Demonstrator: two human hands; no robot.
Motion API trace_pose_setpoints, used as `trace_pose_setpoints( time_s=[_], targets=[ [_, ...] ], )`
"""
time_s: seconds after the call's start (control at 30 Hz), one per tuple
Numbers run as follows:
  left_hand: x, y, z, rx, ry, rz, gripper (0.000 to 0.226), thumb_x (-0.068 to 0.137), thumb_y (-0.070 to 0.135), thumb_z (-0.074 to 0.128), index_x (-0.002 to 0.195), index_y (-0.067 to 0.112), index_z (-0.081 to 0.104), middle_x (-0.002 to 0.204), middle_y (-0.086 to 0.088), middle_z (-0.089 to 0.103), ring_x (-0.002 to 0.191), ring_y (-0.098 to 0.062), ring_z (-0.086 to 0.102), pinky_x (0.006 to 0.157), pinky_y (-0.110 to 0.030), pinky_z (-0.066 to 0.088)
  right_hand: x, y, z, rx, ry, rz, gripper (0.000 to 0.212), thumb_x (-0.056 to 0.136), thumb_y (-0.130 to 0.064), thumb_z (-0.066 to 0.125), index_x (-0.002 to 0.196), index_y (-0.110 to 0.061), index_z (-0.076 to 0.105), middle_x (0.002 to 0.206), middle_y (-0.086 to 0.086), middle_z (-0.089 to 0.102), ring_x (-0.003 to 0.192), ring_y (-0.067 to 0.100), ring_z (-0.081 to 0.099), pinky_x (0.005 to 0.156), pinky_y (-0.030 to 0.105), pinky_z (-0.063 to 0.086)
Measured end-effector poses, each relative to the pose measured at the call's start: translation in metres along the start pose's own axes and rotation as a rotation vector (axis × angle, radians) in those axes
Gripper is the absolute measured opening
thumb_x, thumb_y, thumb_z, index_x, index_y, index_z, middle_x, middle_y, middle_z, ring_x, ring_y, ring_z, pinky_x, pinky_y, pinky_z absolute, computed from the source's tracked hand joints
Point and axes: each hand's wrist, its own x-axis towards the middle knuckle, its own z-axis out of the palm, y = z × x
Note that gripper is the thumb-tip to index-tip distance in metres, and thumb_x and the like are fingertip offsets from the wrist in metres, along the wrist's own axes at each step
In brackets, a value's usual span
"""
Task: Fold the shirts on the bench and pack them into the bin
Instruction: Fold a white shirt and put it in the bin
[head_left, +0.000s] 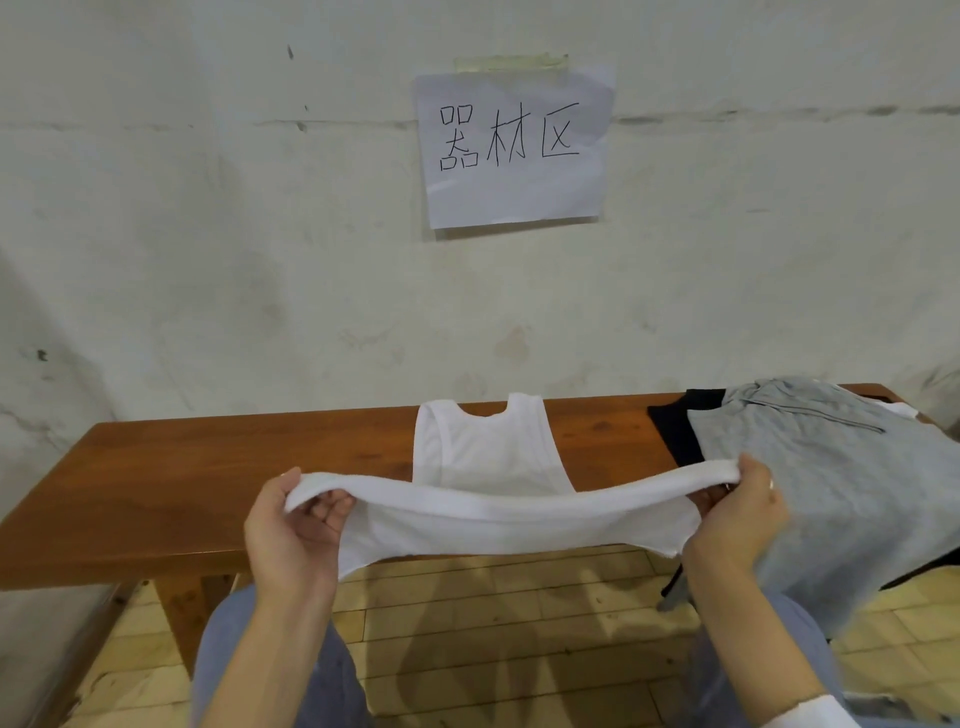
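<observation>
Both hands, left (291, 525) and right (737, 519), grip the white tank top's (488, 457) hem above the wooden counter (208, 467); its straps lie toward the stained wall (208, 260), beside a grey shirt (831, 478).

Wall (208, 234): off-white plaster, stained and scuffed, with a horizontal crack line near the top. Paper sheet (511, 197): white, with handwritten black characters, fixed to the wall by tape (511, 62) along its top edge. Surface (208, 467): reddish-brown wood, set against the wall. Floor (493, 613): pale yellow boards.
</observation>
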Motion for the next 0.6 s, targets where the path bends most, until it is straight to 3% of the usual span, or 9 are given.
trace_pose_setpoints(
  time_s=[0.1, 0.27, 0.4, 0.5, 0.6],
  targets=[
    [0.007, -0.003, 0.001, -0.018, 0.043, -0.014, 0.045, 0.092, 0.015, 0.048, 0.05, 0.018, 0.062, 0.055, 0.001, 0.059, 0.052, -0.01, 0.059, 0.056, -0.018, 0.054, 0.007, 0.007, 0.006, -0.014, -0.003, 0.004, 0.019, 0.092, -0.022, 0.049, 0.073, -0.02, 0.052, 0.069, -0.003, 0.049, 0.062, 0.011, 0.05, 0.055, 0.026, 0.043],
    [0.044, -0.008, 0.018, -0.006, 0.073, -0.05, 0.023, 0.094, 0.018, 0.05, 0.072, 0.012, 0.056, 0.057, 0.001, 0.061, 0.054, -0.011, 0.061, 0.059, -0.02, 0.056, 0.04, 0.019, 0.049, -0.071, -0.074, 0.035, 0.015, 0.09, -0.023, 0.054, 0.08, -0.013, 0.058, 0.071, 0.002, 0.056, 0.064, 0.017, 0.056, 0.059, 0.031, 0.05],
    [0.106, -0.021, 0.046, -0.046, 0.115, -0.111, 0.027, 0.096, 0.015, 0.047, 0.071, 0.007, 0.055, 0.059, -0.003, 0.061, 0.059, -0.015, 0.064, 0.062, -0.024, 0.057, 0.082, 0.039, 0.114, -0.062, -0.15, 0.089, 0.015, 0.091, -0.018, 0.053, 0.089, -0.006, 0.06, 0.078, 0.008, 0.062, 0.066, 0.023, 0.061, 0.058, 0.033, 0.054],
    [0.145, -0.043, 0.054, -0.094, 0.102, -0.163, 0.032, 0.102, 0.027, 0.039, 0.083, 0.006, 0.055, 0.088, -0.011, 0.064, 0.086, -0.023, 0.065, 0.09, -0.035, 0.053, 0.103, 0.07, 0.145, -0.079, -0.265, 0.176, 0.027, 0.098, -0.021, 0.046, 0.111, 0.001, 0.056, 0.092, 0.01, 0.063, 0.084, 0.025, 0.062, 0.073, 0.033, 0.053],
    [0.158, -0.09, 0.042, 0.278, 0.034, -0.123, 0.02, 0.102, 0.026, 0.04, 0.1, 0.012, 0.054, 0.115, -0.012, 0.058, 0.106, -0.028, 0.057, 0.099, -0.042, 0.043, 0.094, 0.12, 0.144, -0.531, -0.453, 0.05, 0.04, 0.1, -0.027, 0.044, 0.134, -0.005, 0.044, 0.122, 0.005, 0.052, 0.109, 0.019, 0.049, 0.098, 0.034, 0.041]
  ],
)
